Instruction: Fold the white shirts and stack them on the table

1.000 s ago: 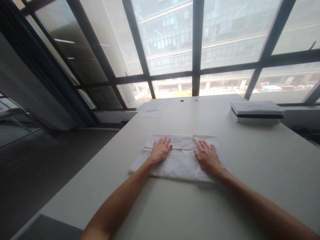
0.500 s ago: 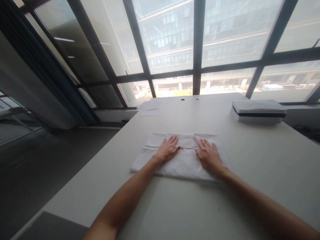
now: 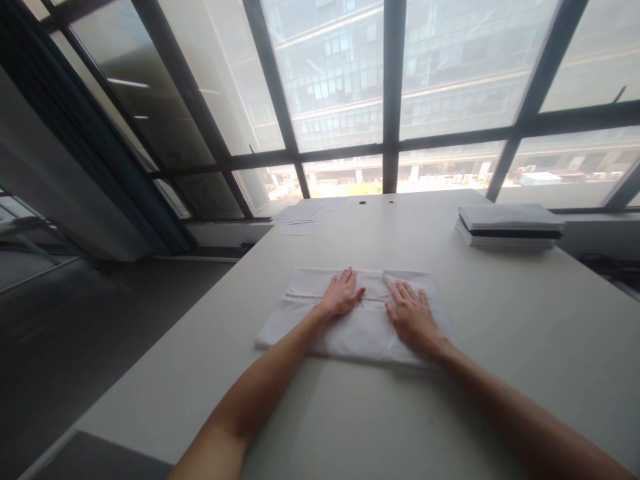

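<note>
A folded white cloth [image 3: 360, 337] lies flat on the white table, with a seam or fold line running across its upper part. My left hand [image 3: 341, 295] rests palm down near the middle of the cloth, fingers stretched away from me and thumb pointing right. To its right, my right hand [image 3: 411, 312] lies flat on the right part of the cloth with its fingers spread. Between the two thumbs a small dark detail shows on the cloth, too small to name. Neither hand grips anything.
A stack of folded white cloth pieces with a dark layer [image 3: 509, 227] sits at the table's far right. Several white paper sheets [image 3: 299, 215] lie at the far left edge. Large windows [image 3: 340, 87] stand behind the white table [image 3: 210, 353]. A dark grey surface [image 3: 100, 460] is at lower left.
My left hand has slid slightly to the right over the cloth. The right hand stays flat on it. The whole view has shifted a little.
</note>
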Demonstrator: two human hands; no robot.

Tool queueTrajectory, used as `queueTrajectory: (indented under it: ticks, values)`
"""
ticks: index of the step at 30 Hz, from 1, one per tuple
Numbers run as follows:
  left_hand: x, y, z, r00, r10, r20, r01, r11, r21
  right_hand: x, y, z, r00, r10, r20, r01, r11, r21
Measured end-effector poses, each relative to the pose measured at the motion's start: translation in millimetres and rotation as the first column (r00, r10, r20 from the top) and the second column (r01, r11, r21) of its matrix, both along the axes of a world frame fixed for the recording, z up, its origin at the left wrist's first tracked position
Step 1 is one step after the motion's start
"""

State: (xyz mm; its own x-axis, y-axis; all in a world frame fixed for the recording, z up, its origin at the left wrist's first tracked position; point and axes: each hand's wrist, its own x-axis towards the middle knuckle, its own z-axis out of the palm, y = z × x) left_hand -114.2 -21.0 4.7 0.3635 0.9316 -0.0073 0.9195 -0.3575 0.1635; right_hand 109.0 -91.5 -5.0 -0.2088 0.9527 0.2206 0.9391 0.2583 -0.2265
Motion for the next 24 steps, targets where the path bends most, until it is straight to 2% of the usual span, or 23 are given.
queueTrajectory:
  ticks: [3, 6, 10, 15, 18, 20, 22, 24]
  values:
    - [-8.2, 4.8, 2.3, 0.998, 0.002, 0.063, 0.000, 1.000, -0.027, -0.1, 0.7, -0.3, 1.000, -0.007, -0.007, 0.007, 1.000, -0.003]
    - [-29.6, 7.2, 13.4, 0.992, 0.043, 0.122, -0.042, 0.999, -0.011, 0.2, 0.8, -0.2, 1.000, 0.000, -0.015, 0.000, 1.000, 0.002]
    - [-87.6, -2.3, 36.9, 0.949, 0.224, 0.222, -0.241, 0.969, 0.050, 0.2, 0.4, 0.3, 1.000, 0.008, -0.025, -0.008, 1.000, 0.013]
    - [-163.8, -34.5, 58.0, 0.873, 0.447, 0.195, -0.457, 0.890, 0.005, -0.4, 0.1, -0.2, 1.000, 0.002, -0.029, -0.001, 1.000, 0.014]
    - [-187.6, -55.3, 60.2, 0.772, 0.579, 0.262, -0.582, 0.810, -0.075, -0.5, 0.2, -0.7, 1.000, 0.000, -0.022, 0.000, 1.000, 0.010]
    - [-193.7, -65.3, 59.8, 0.674, 0.646, 0.358, -0.621, 0.758, -0.200, -0.5, 0.3, -1.3, 1.000, 0.001, -0.014, -0.001, 1.000, 0.013]
    - [-194.4, -71.1, 59.7, 0.586, 0.682, 0.437, -0.596, 0.728, -0.339, -0.4, 0.5, -2.1, 1.000, -0.001, -0.006, 0.001, 1.000, 0.016]
    - [-192.0, -73.2, 60.8, 0.532, 0.696, 0.482, -0.555, 0.717, -0.423, -0.3, 0.8, -3.0, 1.000, -0.006, 0.000, 0.006, 1.000, 0.013]
